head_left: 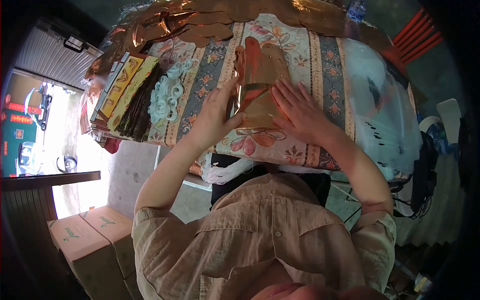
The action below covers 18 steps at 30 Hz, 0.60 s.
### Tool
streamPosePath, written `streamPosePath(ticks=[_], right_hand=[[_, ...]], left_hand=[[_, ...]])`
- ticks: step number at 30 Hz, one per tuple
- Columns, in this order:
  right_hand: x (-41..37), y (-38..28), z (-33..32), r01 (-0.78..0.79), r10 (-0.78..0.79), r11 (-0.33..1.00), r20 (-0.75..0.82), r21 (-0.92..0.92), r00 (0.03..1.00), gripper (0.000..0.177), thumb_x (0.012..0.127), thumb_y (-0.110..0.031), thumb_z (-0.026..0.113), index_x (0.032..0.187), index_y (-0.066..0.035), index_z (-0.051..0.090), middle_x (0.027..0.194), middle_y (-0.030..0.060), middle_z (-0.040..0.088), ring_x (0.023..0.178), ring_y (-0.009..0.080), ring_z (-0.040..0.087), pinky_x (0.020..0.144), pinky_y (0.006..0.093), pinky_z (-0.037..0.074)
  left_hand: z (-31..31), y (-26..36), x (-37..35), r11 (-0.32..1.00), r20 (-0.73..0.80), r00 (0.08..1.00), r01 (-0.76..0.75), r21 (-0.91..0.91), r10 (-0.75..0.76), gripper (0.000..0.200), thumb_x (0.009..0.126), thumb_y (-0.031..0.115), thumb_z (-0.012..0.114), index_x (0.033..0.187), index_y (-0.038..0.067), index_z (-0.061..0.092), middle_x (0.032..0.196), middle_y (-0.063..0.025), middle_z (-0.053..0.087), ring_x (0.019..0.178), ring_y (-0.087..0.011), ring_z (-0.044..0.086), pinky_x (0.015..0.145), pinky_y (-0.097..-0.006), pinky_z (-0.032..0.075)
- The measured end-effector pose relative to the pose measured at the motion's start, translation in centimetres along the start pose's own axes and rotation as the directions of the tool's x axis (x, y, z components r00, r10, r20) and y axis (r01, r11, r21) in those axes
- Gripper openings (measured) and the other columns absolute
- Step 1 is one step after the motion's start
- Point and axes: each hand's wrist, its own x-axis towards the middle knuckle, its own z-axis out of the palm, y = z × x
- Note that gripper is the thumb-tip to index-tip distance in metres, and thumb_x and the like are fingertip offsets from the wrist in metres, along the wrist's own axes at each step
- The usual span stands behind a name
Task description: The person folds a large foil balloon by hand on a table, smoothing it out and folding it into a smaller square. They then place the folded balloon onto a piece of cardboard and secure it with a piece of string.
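A shiny copper-coloured foil piece [260, 102] lies on the patterned tablecloth [302, 55] in front of me. My left hand [218, 112] rests at its left edge, with the thumb over the lower part and the fingers apart. On the right side, my right hand [299, 111] lies flat with its fingers stretched out over the foil's edge. Neither hand is closed around anything. To the left of the foil sit white curled rings [167, 95] and a stack of gold and yellow printed pieces [125, 90].
Clear plastic bags [380, 110] cover the table's right side. More copper foil [205, 32] lies along the far edge, near a plastic bottle [356, 11]. White strands [227, 172] hang below the near edge. Cardboard boxes [82, 237] stand at lower left, a red slatted object [417, 35] at upper right.
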Motion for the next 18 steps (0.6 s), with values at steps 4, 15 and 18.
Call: streamPosePath(ticks=[4,15,18], right_hand=[[-0.1,0.1,0.2,-0.008,0.008,0.999,0.004,-0.041,1.0,0.069,0.094,-0.041,0.042,0.145,-0.001,0.02,0.152,0.0158,0.018,0.142,0.0253,0.013,0.116,0.0439,0.006],[0.0,0.0,-0.1,-0.014,0.016,0.999,0.032,-0.041,0.999,0.069,0.094,-0.041,0.043,0.146,-0.003,0.019,0.153,0.0148,0.017,0.143,0.0251,0.013,0.116,0.0455,0.004],[-0.1,0.0,0.0,-0.007,0.008,0.999,0.017,-0.047,1.0,0.069,0.094,-0.041,0.043,0.146,-0.003,0.018,0.153,0.0148,0.016,0.143,0.0255,0.012,0.116,0.0459,0.004]], left_hand=[[0.8,-0.8,-0.1,0.995,-0.076,0.994,-0.082,-0.06,0.078,0.081,0.073,0.013,0.072,0.14,0.002,0.028,0.115,-0.0185,0.054,0.108,-0.0344,0.05,0.097,-0.0443,0.038],[-0.5,-0.3,-0.1,0.896,0.004,0.961,-0.258,0.362,0.275,0.032,0.074,0.019,0.07,0.101,0.005,0.06,0.109,-0.0077,0.058,0.106,-0.0285,0.052,0.096,-0.0429,0.037],[-0.5,-0.4,0.1,0.937,0.001,0.976,-0.209,0.281,0.217,0.032,0.076,0.023,0.069,0.102,0.006,0.061,0.109,-0.0077,0.058,0.105,-0.0276,0.052,0.095,-0.0442,0.036]])
